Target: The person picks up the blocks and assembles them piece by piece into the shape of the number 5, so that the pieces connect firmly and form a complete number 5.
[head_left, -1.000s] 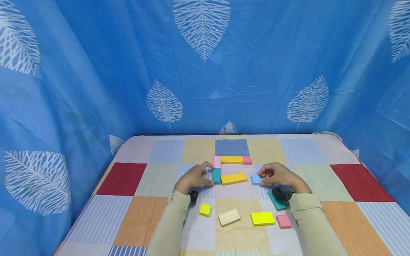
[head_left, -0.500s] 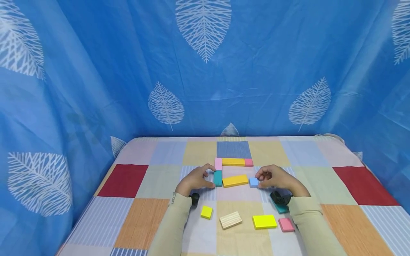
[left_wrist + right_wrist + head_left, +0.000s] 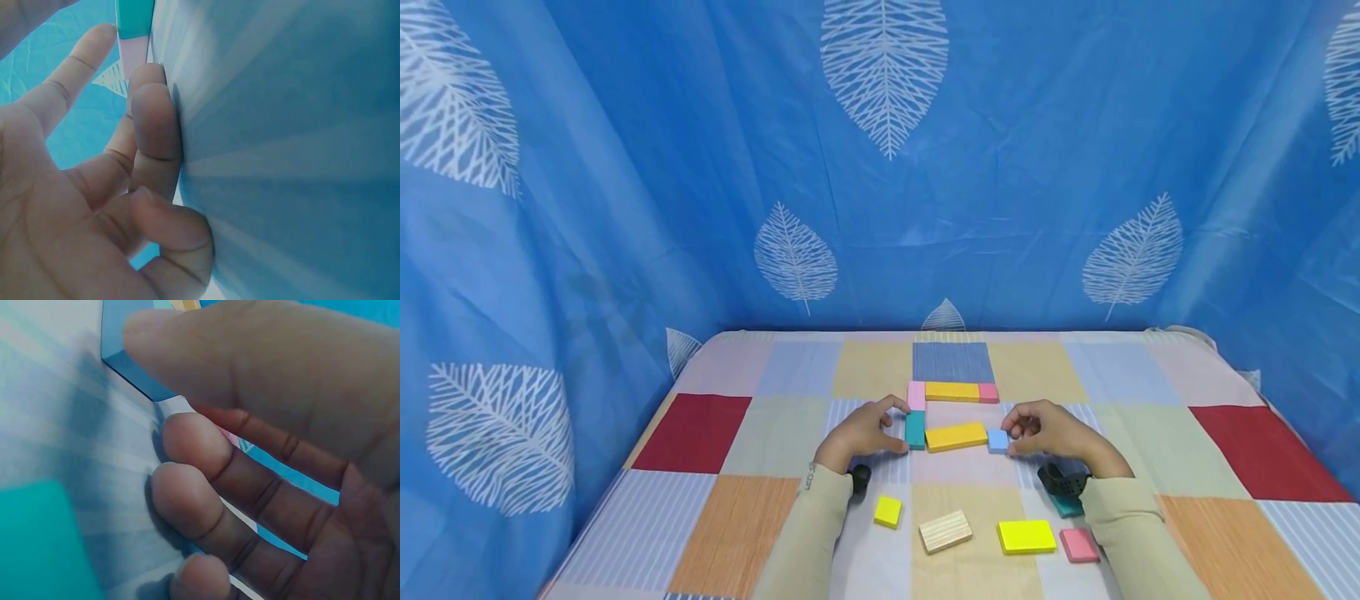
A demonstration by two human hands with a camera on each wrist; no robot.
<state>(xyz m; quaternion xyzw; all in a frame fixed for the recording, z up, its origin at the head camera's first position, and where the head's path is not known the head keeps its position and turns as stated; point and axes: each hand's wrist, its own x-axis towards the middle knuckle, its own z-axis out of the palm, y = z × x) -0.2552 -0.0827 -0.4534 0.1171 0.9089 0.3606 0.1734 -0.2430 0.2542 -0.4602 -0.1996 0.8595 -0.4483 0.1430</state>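
Note:
In the head view, my right hand (image 3: pixel 1056 432) pinches a small light-blue block (image 3: pixel 997 442) against the right end of an orange block (image 3: pixel 957 437). Its thumb lies on the blue block (image 3: pixel 134 369) in the right wrist view; the index fingertip is hidden there. My left hand (image 3: pixel 863 433) touches the left side of a teal block (image 3: pixel 915 430) with index finger and thumb. That block meets the left end of the orange one. A pink block (image 3: pixel 917 395) continues the column above, and another orange block (image 3: pixel 952 392) with a rose block (image 3: pixel 988 393) forms the top row.
Nearer the body lie a small yellow block (image 3: pixel 887 512), a plain wooden block (image 3: pixel 945 532), a larger yellow block (image 3: pixel 1026 537) and a rose square (image 3: pixel 1079 545). A second teal block (image 3: pixel 1066 505) sits partly under the right wrist. Blue curtains (image 3: pixel 880 250) stand behind the patchwork cloth (image 3: pixel 820 367).
My right hand has slid the light-blue block left until it meets the orange block. The left hand has kept its place by the teal block. The head view has tilted up slightly.

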